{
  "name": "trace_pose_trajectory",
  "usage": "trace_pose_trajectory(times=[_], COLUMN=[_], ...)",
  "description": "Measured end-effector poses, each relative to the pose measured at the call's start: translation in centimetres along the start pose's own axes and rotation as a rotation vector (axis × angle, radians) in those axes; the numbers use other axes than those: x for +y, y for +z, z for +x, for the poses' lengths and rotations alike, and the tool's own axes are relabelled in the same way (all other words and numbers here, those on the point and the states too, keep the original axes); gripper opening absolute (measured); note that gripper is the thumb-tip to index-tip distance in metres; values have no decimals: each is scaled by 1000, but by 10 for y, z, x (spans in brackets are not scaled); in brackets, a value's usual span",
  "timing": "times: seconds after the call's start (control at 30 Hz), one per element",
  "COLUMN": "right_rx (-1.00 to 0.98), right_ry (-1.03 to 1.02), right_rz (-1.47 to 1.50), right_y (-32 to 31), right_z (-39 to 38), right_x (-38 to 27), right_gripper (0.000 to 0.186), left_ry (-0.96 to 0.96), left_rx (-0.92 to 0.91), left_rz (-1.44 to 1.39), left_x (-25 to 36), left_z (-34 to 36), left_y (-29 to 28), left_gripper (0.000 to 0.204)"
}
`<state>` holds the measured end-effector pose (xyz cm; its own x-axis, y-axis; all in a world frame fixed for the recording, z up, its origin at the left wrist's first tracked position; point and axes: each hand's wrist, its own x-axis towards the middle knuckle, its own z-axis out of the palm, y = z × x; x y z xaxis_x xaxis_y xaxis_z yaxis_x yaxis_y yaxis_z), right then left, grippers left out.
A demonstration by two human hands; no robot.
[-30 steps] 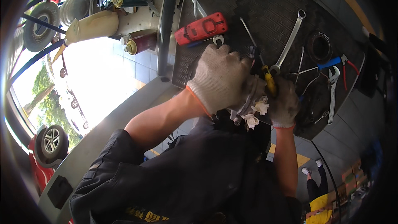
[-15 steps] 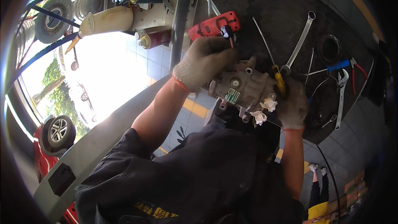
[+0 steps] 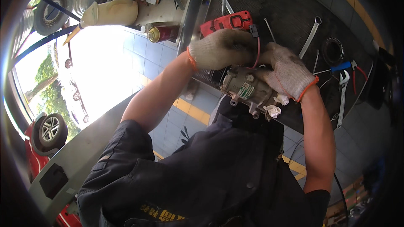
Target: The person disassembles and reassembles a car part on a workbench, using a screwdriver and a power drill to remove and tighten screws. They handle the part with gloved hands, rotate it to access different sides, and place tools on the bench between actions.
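A grey metal compressor [image 3: 238, 85] with a green-and-white label sits at the bench's near edge, white paper wads [image 3: 272, 111] stuck at its lower right. From its far side rises a red wire [image 3: 258, 52] ending in a black connector [image 3: 253, 30]. My left hand [image 3: 223, 49], in a knitted glove, is closed behind the compressor beside the wire; its fingertips are hidden. My right hand [image 3: 288, 69], gloved too, curls over the compressor's right far side, its thumb by the housing. What its fingers pinch is hidden. The shaft of a screwdriver [image 3: 269, 29] shows beyond the right hand.
A red tool case [image 3: 227, 22] lies just beyond my left hand. On the black mat to the right are a combination wrench [image 3: 310, 38], a black ring [image 3: 333, 50], pliers [image 3: 355, 73] and an adjustable wrench [image 3: 343, 94]. Spray cans [image 3: 162, 33] and a cream bottle [image 3: 113, 12] stand left.
My right hand has moved from the compressor's right side, by the yellow screwdriver handle, up to its far side, near my left hand. The black connector now stands clear of my left hand.
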<state>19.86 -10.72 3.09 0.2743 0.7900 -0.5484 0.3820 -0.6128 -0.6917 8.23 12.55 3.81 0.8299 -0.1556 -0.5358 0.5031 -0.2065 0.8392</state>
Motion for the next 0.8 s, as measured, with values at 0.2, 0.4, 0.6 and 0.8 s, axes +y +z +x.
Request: trace_pose_trajectory(times=[0.2,0.4,0.6,0.8], right_rx=[17,-4,22,71], right_ry=[-193,-185,-184,-257], right_rz=[89,157,165,89], right_y=[9,4,-1,1], right_z=[9,6,2,7], right_x=[19,17,15,12], right_gripper=[27,27,29,32], left_ry=[40,640,68,325], left_rx=[-192,-275,-447,-493], left_rz=[179,548,251,376], left_x=[-31,-48,-26,-33], left_z=[10,26,31,41], left_y=[-11,-24,-24,-26], left_gripper=[26,26,27,26])
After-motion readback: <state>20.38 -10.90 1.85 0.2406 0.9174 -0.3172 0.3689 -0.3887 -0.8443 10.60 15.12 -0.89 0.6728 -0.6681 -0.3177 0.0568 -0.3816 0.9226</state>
